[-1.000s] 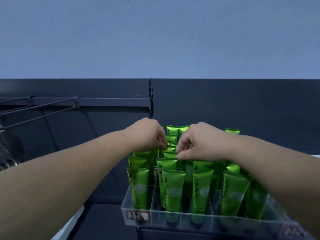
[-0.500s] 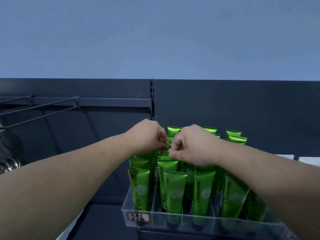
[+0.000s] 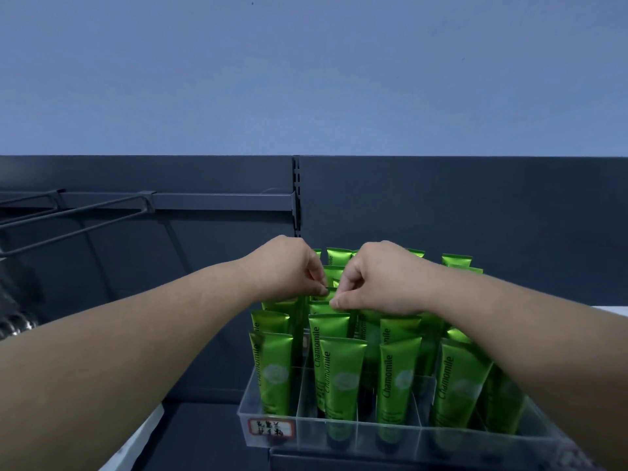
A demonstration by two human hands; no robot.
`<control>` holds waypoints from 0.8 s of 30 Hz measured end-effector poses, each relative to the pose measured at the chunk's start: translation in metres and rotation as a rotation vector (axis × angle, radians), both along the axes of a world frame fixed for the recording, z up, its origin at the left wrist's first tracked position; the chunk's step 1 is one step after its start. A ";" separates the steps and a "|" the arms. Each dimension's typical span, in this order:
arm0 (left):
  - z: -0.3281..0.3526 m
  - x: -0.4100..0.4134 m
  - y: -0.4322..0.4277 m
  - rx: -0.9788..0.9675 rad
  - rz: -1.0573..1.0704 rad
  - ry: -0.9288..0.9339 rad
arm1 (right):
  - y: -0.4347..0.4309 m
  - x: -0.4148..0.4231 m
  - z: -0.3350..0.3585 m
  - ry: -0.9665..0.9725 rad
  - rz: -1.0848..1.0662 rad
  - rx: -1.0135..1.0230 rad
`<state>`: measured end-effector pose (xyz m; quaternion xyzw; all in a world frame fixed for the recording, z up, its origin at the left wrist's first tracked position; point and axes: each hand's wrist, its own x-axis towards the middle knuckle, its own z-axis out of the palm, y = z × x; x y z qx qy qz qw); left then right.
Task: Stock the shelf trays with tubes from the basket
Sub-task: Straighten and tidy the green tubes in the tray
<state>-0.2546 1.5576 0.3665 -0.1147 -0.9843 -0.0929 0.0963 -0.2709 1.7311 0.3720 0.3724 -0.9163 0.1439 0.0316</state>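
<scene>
A clear plastic shelf tray (image 3: 339,433) with dividers holds several upright green "Chamomile" tubes (image 3: 343,372) in rows. Both hands reach over the middle rows. My left hand (image 3: 289,270) and my right hand (image 3: 377,280) pinch the top crimp of one green tube (image 3: 329,293) in the second lane, fingertips almost meeting. The lower part of that tube is hidden behind the tubes in front. The basket is out of view.
A dark shelf back panel (image 3: 441,205) with a slotted upright (image 3: 296,195) stands behind the tray. A dark wire bracket (image 3: 78,212) juts out at the left. A red-framed label (image 3: 270,428) sits on the tray front. A white edge (image 3: 142,433) shows at lower left.
Both hands stayed over the same tube in the middle of the tray; the right hand slid slightly left, closer to the left hand. The view shifted a little.
</scene>
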 end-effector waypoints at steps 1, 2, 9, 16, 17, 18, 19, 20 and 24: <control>0.000 0.001 0.000 0.005 -0.003 -0.001 | 0.002 0.000 0.003 0.008 -0.007 -0.018; 0.001 0.002 -0.001 0.015 -0.002 -0.004 | 0.003 -0.001 0.006 0.012 -0.020 -0.047; 0.015 0.022 -0.004 0.233 0.044 0.069 | 0.022 -0.015 0.024 0.068 -0.115 -0.156; 0.010 0.064 0.010 0.185 -0.086 -0.086 | 0.027 -0.023 0.020 0.090 -0.101 -0.122; 0.006 0.066 0.013 0.137 -0.097 -0.101 | 0.026 -0.025 0.018 0.089 -0.095 -0.122; 0.002 0.067 0.015 0.099 -0.101 -0.111 | 0.026 -0.026 0.017 0.085 -0.090 -0.123; -0.001 0.068 0.017 0.074 -0.100 -0.119 | 0.025 -0.027 0.016 0.079 -0.084 -0.124; -0.003 0.068 0.019 0.062 -0.095 -0.123 | 0.025 -0.028 0.015 0.074 -0.075 -0.123; -0.005 0.069 0.022 0.059 -0.062 -0.129 | 0.023 -0.030 0.010 0.087 -0.036 -0.100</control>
